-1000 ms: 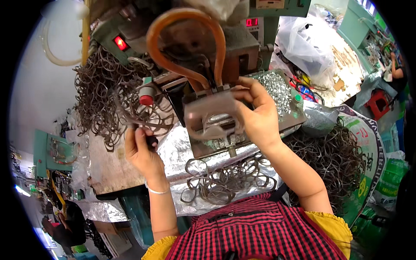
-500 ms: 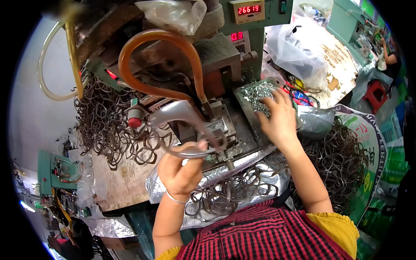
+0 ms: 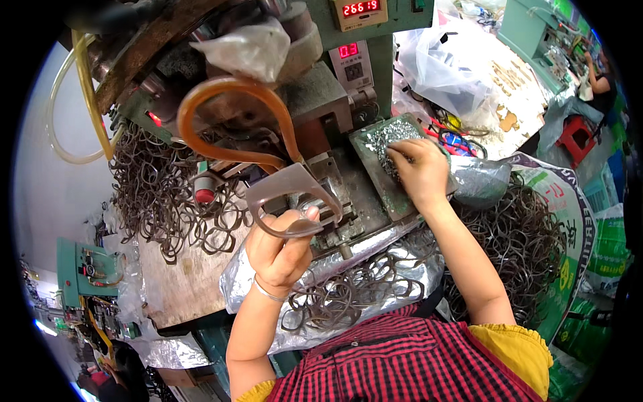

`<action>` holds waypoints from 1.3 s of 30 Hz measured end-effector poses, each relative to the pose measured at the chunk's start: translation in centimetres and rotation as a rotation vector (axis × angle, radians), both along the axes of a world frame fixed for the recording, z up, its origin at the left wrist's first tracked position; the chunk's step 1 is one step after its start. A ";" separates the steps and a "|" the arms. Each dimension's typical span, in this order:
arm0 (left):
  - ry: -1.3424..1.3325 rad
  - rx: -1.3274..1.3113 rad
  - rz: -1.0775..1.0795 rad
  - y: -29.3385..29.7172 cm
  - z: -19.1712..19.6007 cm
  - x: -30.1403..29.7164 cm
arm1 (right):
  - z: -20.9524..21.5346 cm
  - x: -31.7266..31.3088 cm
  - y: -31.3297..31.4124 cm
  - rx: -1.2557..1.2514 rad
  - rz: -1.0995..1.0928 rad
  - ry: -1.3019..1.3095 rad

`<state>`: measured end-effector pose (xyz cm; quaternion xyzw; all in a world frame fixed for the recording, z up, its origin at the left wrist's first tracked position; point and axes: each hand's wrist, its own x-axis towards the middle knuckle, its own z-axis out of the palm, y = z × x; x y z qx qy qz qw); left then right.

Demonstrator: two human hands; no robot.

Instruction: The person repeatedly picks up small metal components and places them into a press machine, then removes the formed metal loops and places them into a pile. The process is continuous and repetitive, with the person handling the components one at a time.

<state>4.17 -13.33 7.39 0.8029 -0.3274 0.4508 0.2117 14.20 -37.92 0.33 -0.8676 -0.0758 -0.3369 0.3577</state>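
My left hand [image 3: 280, 258] is closed on a glossy grey-brown curved plastic frame [image 3: 284, 186], a wide loop with a large opening. It holds the frame up in front of the machine's metal fixture [image 3: 343, 204], which is partly hidden behind it. To the right, my right hand [image 3: 426, 175] reaches over a greenish flat tray [image 3: 376, 175]. Its fingers are drawn together at the edge of a heap of tiny silvery metal pieces [image 3: 394, 136]. Whatever lies between those fingertips is too small to make out.
An orange-brown hose [image 3: 187, 110] loops above the fixture. Left of it sits a red push button [image 3: 204, 195]. Tangled dark frames lie in piles at the left [image 3: 154, 181], in the front [image 3: 348, 291] and in a sack at the right [image 3: 522, 248]. A clear plastic bag [image 3: 445, 74] stands behind.
My right hand has gone from spread fingers above the metal pieces to fingers pinched together at them. My left hand still holds the frame, now steadier, and the view has shifted slightly.
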 end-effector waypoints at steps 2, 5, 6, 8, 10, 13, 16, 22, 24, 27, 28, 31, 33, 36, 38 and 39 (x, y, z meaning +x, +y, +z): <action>0.015 0.005 0.005 0.0 0.2 -0.2 | 0.2 1.4 1.8 -0.061 0.107 -0.054; -0.038 -0.069 0.009 -0.3 -0.1 -0.5 | -0.5 3.9 4.1 -0.343 0.183 -0.063; -0.001 -0.107 0.025 -0.4 -0.5 -1.2 | -0.6 3.9 4.3 -0.417 0.164 0.008; 0.159 -0.163 0.204 -0.5 -0.7 -3.8 | -1.4 3.5 3.5 -0.576 0.116 0.139; 0.246 -0.276 0.364 1.4 -2.7 -6.7 | -1.4 1.0 1.8 -0.416 0.139 0.029; 0.278 -0.628 0.709 8.6 -4.4 -10.4 | -1.3 -2.4 -1.8 -0.017 0.073 -0.111; 0.075 -0.798 0.778 15.2 -1.0 -9.3 | -2.6 -2.1 -3.8 1.010 0.086 0.171; 0.207 0.270 0.730 23.6 2.4 -3.9 | -2.6 -0.1 1.6 0.897 0.330 0.284; 0.455 0.601 0.639 25.6 0.4 -2.2 | -1.6 -0.3 2.4 0.805 0.356 0.261; 0.579 0.840 0.497 28.3 -4.3 -0.4 | -0.8 -1.5 1.4 0.554 0.235 0.256; 0.557 0.754 0.548 28.6 -5.0 0.0 | -1.0 -2.2 0.7 0.434 0.170 0.180; 0.524 0.444 0.660 27.0 -5.3 -1.7 | -0.3 -5.2 -1.6 0.237 0.071 0.066; 0.349 0.321 0.703 25.0 -4.6 -2.9 | -0.8 -7.3 -4.8 0.138 -0.004 0.008; 0.269 -0.296 0.775 24.3 -6.4 -5.9 | -2.8 -9.8 -9.0 0.181 -0.096 0.048; 0.347 -0.907 0.702 22.6 -7.2 -6.9 | -2.1 -10.6 -9.1 0.250 -0.081 0.121; 0.409 -1.142 0.617 21.4 -6.6 -7.0 | -1.6 -10.8 -8.6 0.286 -0.070 0.152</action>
